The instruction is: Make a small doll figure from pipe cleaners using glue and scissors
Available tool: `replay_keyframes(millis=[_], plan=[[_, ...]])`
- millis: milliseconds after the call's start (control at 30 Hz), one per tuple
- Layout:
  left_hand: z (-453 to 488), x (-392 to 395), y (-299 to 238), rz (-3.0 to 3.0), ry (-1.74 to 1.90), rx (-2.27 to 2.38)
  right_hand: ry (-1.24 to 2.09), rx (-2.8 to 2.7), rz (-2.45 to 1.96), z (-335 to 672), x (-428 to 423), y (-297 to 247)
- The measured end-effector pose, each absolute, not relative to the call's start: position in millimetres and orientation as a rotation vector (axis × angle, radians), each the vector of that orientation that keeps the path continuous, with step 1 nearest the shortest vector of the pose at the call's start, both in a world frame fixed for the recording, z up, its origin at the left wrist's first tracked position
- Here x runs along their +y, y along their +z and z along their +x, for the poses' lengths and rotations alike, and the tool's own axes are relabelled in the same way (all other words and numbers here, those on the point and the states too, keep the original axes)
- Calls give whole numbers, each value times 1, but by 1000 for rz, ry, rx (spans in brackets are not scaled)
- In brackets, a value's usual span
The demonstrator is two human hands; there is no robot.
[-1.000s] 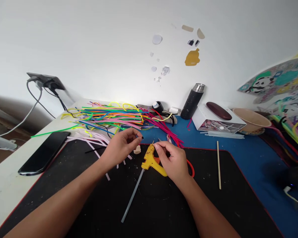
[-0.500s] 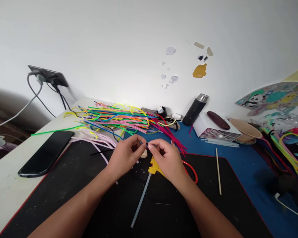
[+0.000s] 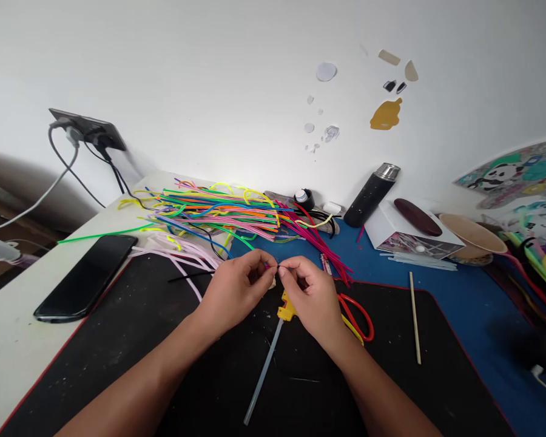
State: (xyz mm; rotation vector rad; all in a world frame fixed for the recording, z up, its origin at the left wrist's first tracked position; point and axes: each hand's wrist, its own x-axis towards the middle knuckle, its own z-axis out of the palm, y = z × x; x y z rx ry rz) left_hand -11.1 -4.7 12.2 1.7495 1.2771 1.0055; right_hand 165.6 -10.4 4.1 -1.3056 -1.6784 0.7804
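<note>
My left hand point(image 3: 239, 291) and my right hand point(image 3: 312, 297) meet above the black mat point(image 3: 131, 340). Both pinch a tiny black piece point(image 3: 278, 266) between thumb and forefinger; it is too small to name surely. Just below the right hand lies a yellow hot glue gun point(image 3: 286, 308), partly covered, with a translucent glue stick point(image 3: 264, 371) standing out of it. Red and yellow scissor-like handles point(image 3: 365, 318) show past the right wrist. A small cream-coloured thing point(image 3: 273, 283) is mostly hidden behind the fingertips.
Colourful pipe cleaners point(image 3: 218, 209) are heaped at the back, magenta ones point(image 3: 321, 243) beside them. A phone point(image 3: 88, 276) lies at left. A black flask point(image 3: 372, 194), a white box point(image 3: 414, 233) and a wooden stick point(image 3: 415, 318) are at right.
The view has turned slightly, so most things sit farther right. Both hands keep their pinch, and the black piece now shows as a thin link between the fingertips.
</note>
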Motion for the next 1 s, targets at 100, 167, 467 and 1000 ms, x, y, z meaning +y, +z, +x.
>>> replay_keyframes(millis=[100, 167, 467, 1000], plan=[[-9, -5, 12, 1678, 990, 1211, 853, -1583, -1275, 167, -13, 1], [-8, -5, 11, 1609, 979, 1171, 912, -1527, -1260, 169, -15, 0], [-4, -8, 10, 1482, 949, 1079, 1089, -1364, -1217, 180, -19, 4], [-1, -11, 16, 1541, 1020, 1120, 898, -1556, -1234, 178, -24, 5]])
